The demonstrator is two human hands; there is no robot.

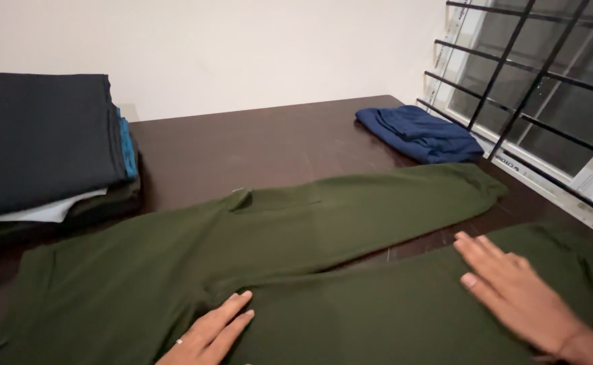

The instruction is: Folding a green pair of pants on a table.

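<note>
Dark wood tabletop (pixel 256 145): carries everything.
Trousers (pixel 323 270): olive green, spread flat across near side.
Clothes stack (pixel 43 145): folded, far left.
Blue garment (pixel 418 133): crumpled, far right.
Right hand (pixel 516 294): flat on trouser leg, fingers together.
Left hand (pixel 210 332): flat near crotch, fingers slightly apart.

Dim, even indoor light; faint sheen on dark surface (pixel 256 142) beyond the hands; right hand (pixel 512 290) slightly motion-blurred; window bars (pixel 512 61) soft.
</note>
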